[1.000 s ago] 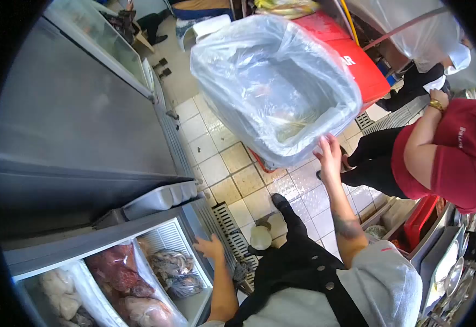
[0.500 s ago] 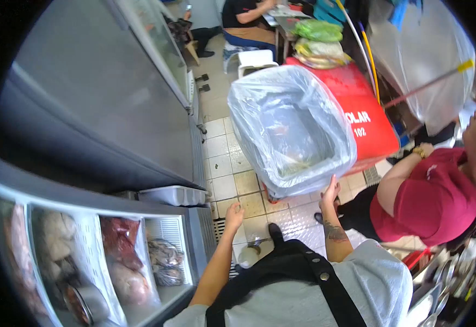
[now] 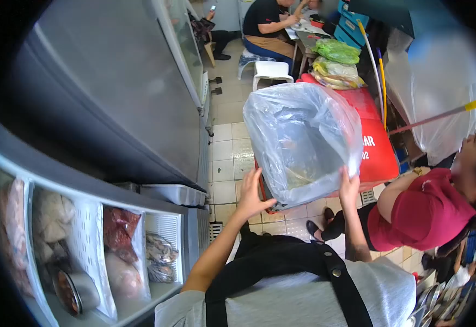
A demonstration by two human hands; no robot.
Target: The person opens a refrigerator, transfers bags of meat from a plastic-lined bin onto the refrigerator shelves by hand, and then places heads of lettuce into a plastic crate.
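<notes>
A bin lined with a clear plastic bag [image 3: 303, 147] stands in front of me, with some scraps at its bottom. My right hand [image 3: 349, 185] has its fingers on the near right rim of the liner. At the near left corner is my left hand [image 3: 253, 196], its thumb and fingers spread, holding nothing. Behind and to the right of the bin sits a red cooler box [image 3: 374, 136] with white lettering. Bags of green vegetables [image 3: 337, 52] lie on its far end.
An open chest freezer [image 3: 91, 261] with packed meat and a metal pot stands at the left, beside a tall grey refrigerator [image 3: 123, 92]. A co-worker in a red shirt [image 3: 420, 210] stands close on the right. Another person [image 3: 265, 24] sits at a far table.
My left hand has moved forward to the bin's near left corner. My right hand stays at the liner's right rim. The view has shifted, and the bin appears farther right and lower.
</notes>
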